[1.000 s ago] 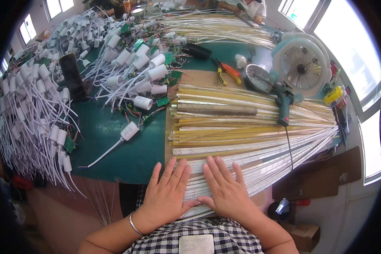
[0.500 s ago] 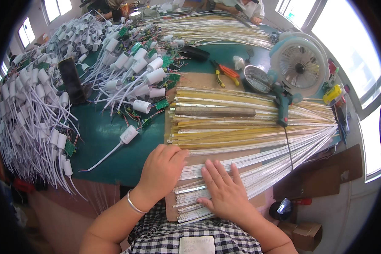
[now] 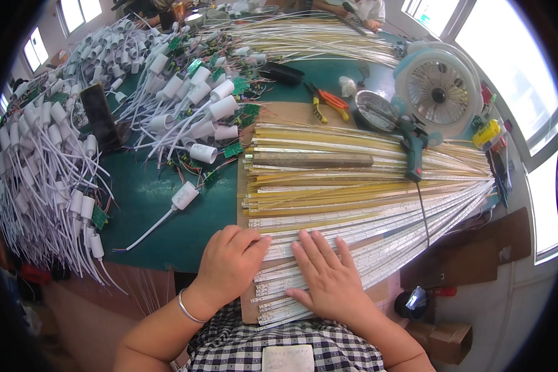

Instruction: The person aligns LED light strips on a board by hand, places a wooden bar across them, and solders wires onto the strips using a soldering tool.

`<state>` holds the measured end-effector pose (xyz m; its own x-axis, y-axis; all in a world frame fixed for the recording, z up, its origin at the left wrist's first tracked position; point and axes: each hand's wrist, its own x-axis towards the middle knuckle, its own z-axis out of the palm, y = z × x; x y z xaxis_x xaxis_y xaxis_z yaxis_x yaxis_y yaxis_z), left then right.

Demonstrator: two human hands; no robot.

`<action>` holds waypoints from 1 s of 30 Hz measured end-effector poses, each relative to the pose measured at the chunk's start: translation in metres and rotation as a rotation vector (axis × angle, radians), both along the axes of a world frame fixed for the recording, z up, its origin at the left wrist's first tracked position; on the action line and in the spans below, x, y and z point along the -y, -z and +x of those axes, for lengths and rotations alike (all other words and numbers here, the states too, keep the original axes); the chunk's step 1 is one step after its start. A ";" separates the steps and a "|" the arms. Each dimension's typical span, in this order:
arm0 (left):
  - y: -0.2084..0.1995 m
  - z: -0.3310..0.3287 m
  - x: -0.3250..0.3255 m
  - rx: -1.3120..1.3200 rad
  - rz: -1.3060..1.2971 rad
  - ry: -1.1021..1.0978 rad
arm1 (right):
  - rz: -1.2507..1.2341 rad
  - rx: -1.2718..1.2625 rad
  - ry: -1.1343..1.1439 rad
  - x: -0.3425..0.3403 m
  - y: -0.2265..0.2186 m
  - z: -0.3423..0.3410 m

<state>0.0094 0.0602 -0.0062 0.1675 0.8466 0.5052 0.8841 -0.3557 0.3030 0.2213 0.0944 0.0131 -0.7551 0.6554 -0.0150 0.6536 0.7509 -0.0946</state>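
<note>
A fan of white LED strips [image 3: 366, 254] lies across a brown board [image 3: 248, 307], their left ends spread near my body. My left hand [image 3: 232, 263] is at those ends, fingers curled in; its fingertips are on the end of an LED strip and its thumb is hidden. Flat on top of the strips rests my right hand [image 3: 332, 276], fingers apart. Beyond both hands, yellow-backed strips [image 3: 316, 201] carry a brown bar [image 3: 313, 160] and a green glue gun [image 3: 412, 152], whose cord runs over the white strips.
Left are heaps of white lamp caps with wires [image 3: 37, 167]; one lone cap [image 3: 185, 196] lies on the green table [image 3: 142, 211]. A phone [image 3: 100, 118], pliers [image 3: 328, 102], a metal bowl [image 3: 376, 110] and a fan [image 3: 438, 93] stand farther off. Another person's hand [image 3: 372, 25] shows at the back.
My left hand has shifted slightly down and left. More white strips show beside its fingertips, where bare board was visible before. My right hand has stayed nearly in place.
</note>
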 end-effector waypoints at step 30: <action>-0.005 -0.013 -0.023 -0.062 -0.140 0.021 | 0.018 0.021 0.016 0.003 0.002 -0.001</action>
<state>-0.0036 0.0833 -0.0008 0.2134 0.9040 0.3705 0.8953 -0.3328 0.2961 0.2208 0.0916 0.0115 -0.7439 0.6680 -0.0193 0.6675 0.7415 -0.0674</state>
